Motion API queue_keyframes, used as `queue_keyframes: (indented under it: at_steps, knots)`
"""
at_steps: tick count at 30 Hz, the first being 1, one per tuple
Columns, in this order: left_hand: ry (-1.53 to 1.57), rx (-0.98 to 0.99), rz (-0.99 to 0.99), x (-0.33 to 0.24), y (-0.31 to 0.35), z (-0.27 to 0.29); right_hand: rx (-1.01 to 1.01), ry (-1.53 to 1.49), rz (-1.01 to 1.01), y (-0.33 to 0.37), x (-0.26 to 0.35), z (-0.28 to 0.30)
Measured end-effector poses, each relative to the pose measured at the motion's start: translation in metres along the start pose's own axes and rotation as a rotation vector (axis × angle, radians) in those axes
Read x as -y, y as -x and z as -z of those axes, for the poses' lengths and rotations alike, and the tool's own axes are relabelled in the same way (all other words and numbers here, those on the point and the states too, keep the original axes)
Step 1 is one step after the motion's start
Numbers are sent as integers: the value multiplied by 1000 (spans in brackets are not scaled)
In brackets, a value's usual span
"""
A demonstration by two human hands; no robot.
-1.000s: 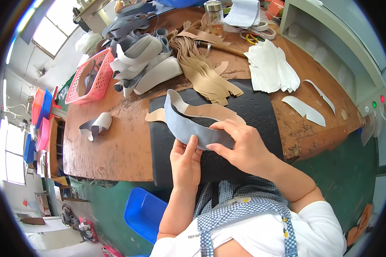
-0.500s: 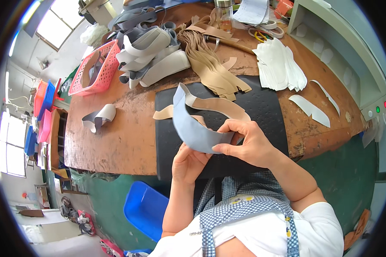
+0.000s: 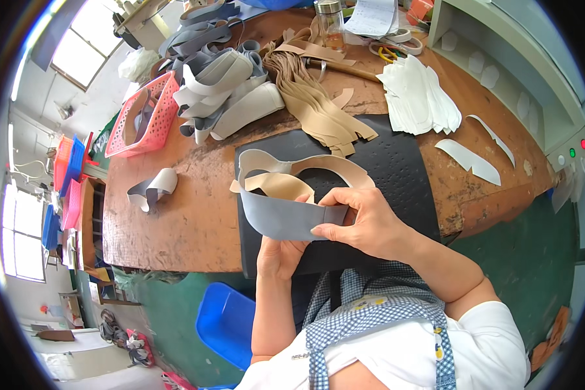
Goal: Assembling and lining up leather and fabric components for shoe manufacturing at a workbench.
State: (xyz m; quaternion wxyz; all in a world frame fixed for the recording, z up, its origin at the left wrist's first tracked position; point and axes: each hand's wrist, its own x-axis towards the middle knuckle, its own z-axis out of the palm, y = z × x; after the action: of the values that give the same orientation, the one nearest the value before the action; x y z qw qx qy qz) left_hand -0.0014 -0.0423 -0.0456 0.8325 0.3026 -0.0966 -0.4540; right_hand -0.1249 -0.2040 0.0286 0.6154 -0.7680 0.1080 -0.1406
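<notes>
A blue-grey leather-like strip [image 3: 276,220], curved into a loop with a pale beige inner side, is held up between my hands over a black mat [image 3: 406,185]. My right hand [image 3: 370,221] pinches its right end between thumb and fingers, beside a seam line. From below and behind, my left hand [image 3: 281,259] grips the lower edge; most of its fingers are hidden by the strip. Inside the loop shows a tan strip [image 3: 276,185], its left tip poking out past the band. Whether the two are joined I cannot tell.
Behind the mat lie a bundle of tan strips [image 3: 309,107] and a heap of grey strips [image 3: 244,97]. White pieces [image 3: 419,94] are piled at right. A pink basket [image 3: 120,140], a glass jar [image 3: 331,32] and a curled grey piece [image 3: 155,188] also stand or lie on the wooden table.
The strip has turned from tilted upright to nearly level, its left end coming down and leftward. More of its loop and the tan strip show. Both hands keep their grip.
</notes>
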Motion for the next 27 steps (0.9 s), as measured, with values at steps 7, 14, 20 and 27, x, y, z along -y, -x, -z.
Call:
queue_keyframes:
  at_steps: [7, 14, 20, 27]
  knots:
    - [-93, -45, -45, -4, 6, 15, -4, 24, -14, 0, 1, -2]
    - [-95, 19, 96, -9, 9, 19, 36, -17, -46, 0, 0, -2]
    - [-284, 250, 166, -12, 7, 16, 49, -40, -100, 3, 3, -2]
    - [323, 85, 65, -2, 10, 0, -69, 42, -136, 4, -5, -1]
